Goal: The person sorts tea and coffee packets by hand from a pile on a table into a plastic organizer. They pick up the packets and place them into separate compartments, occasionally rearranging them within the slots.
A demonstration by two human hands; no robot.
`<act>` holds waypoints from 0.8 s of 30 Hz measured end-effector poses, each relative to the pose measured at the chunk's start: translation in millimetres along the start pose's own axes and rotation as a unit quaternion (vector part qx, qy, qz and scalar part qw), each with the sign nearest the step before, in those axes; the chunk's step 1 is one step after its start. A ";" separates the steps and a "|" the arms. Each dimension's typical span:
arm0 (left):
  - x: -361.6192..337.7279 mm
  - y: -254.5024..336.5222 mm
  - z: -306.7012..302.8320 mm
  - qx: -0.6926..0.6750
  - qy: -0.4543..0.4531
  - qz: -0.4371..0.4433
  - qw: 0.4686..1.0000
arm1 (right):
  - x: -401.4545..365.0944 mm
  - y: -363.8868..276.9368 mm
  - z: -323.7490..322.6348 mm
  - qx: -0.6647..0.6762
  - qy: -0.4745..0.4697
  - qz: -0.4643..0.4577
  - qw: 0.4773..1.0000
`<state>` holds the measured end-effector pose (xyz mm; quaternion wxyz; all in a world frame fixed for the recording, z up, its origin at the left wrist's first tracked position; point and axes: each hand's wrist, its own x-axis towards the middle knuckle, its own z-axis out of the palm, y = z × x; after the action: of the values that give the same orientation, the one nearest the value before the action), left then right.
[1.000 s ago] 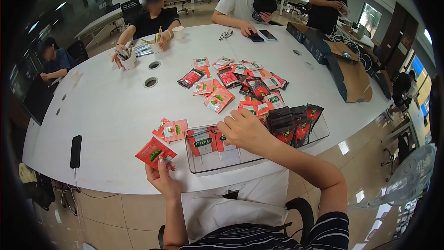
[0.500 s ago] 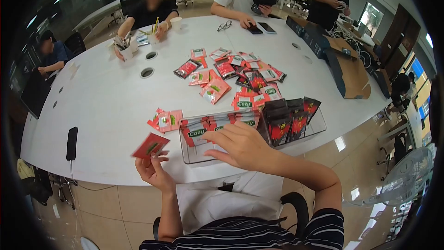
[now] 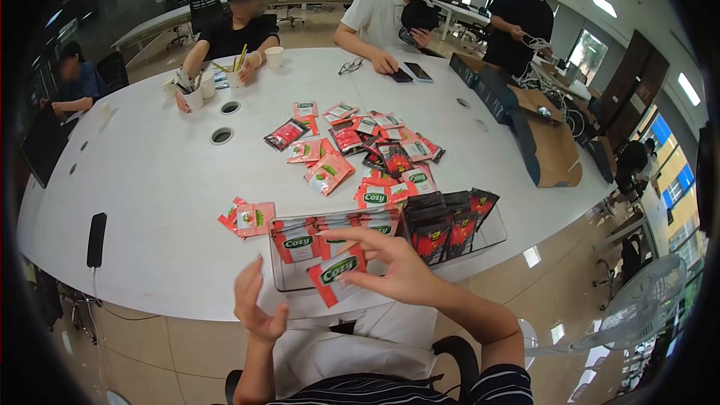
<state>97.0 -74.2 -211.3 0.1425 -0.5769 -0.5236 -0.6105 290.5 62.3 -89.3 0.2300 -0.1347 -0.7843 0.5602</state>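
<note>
My right hand (image 3: pixel 394 270) pinches one sachet (image 3: pixel 334 276) by its edge at the tray's (image 3: pixel 279 271) 7 o'clock rim, left hand (image 3: pixel 253 306) spread empty at the sachet's 8 o'clock; risk: thin grip slips, sachet drops past the table (image 3: pixel 165 180) edge.

Left hand (image 3: pixel 255 307): the red packet (image 3: pixel 335 274) it pinched a second ago is gone from its grip. The hand is now open and empty, fingers spread, and has dropped below the near edge of the bench (image 3: pixel 150 202).

Right hand (image 3: pixel 394 266): earlier empty over the tray (image 3: pixel 289 283), reaching among the standing packets. It has since drawn back to the tray's near wall. It now pinches the red packet, green label facing up, tilted against that wall.
</note>
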 end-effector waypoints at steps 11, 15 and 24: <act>29.7 -3.0 10.9 -0.157 -0.107 -0.252 0.949 | -2.1 37.3 -53.7 0.020 0.253 -0.049 0.966; 31.3 -1.7 9.6 -0.185 -0.097 -0.273 0.939 | -5.3 40.1 -63.7 -0.009 0.270 -0.009 0.963; 26.7 -4.9 6.8 -0.193 -0.113 -0.268 0.937 | -2.8 25.4 -50.3 -0.405 0.080 -0.007 0.911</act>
<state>89.2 -55.3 -192.3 -0.2010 -0.4969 -0.5433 -0.6462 317.5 110.6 -100.3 0.2217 -0.2548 -0.9238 0.1804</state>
